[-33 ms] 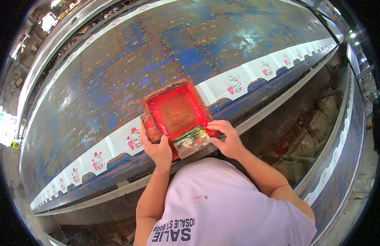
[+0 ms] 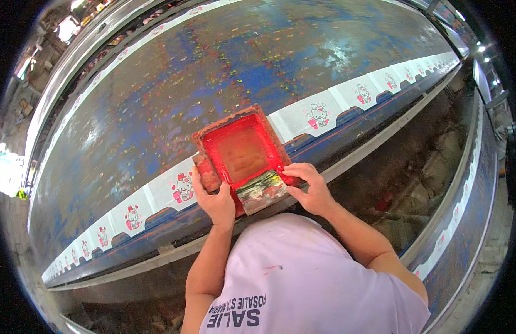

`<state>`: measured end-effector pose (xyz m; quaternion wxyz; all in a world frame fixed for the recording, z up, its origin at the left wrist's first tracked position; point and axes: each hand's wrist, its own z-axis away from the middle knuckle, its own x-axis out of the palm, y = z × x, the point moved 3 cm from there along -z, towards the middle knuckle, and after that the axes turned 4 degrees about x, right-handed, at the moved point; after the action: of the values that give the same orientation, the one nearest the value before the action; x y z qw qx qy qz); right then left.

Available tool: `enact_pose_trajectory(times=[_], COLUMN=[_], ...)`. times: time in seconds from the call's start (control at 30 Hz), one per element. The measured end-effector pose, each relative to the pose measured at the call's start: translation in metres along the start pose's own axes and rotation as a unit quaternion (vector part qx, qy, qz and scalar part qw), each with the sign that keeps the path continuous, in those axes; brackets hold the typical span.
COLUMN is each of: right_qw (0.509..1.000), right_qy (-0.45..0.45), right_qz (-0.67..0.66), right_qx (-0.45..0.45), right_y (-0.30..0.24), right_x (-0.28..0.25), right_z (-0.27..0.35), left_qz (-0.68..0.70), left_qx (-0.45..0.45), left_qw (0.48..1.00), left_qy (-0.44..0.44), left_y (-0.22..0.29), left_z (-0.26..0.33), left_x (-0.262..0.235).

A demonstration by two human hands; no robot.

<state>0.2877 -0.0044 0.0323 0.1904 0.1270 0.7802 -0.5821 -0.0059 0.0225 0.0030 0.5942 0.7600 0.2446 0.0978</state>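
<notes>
A small screen-printing frame (image 2: 241, 146) with red ink around its inner edges lies over the strip of white printed pieces at the near edge of the long table. My left hand (image 2: 215, 203) grips its left side, thumb in front and fingers by a red-stained block (image 2: 207, 171). At the lower right corner, my right hand (image 2: 310, 188) closes with thumb and fingers on the frame's edge. Between my hands, a flat panel smeared black, green and white (image 2: 262, 192) forms the near end. Whether the frame touches the white pieces beneath cannot be seen.
White pieces with pink-and-red cartoon prints (image 2: 318, 116) run along the near edge on both sides. The long table (image 2: 158, 111) is blotched with blue and multicoloured paint. Another table (image 2: 464, 250) with a white strip stands at right, across a dark gap (image 2: 403, 183).
</notes>
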Motion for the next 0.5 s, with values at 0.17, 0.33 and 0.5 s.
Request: enact_pose_trajectory(times=[0.17, 0.33, 0.5], right_qw=[0.999, 0.997, 0.985], right_qy=[-0.024, -0.043, -0.056], right_qz=[-0.012, -0.012, 0.021], right_qx=[-0.029, -0.064, -0.159], right_y=[0.023, 0.028, 0.015], right_x=[-0.035, -0.052, -0.056], right_z=[-0.002, -0.016, -0.023], left_qz=[0.033, 0.052, 0.059], left_qx=[-0.016, -0.062, -0.081], left_qw=[0.999, 0.997, 0.995], left_qy=[0.018, 0.02, 0.031], left_y=[0.003, 0.002, -0.002], left_z=[0.009, 0.003, 0.004], left_x=[0.029, 0.038, 0.038])
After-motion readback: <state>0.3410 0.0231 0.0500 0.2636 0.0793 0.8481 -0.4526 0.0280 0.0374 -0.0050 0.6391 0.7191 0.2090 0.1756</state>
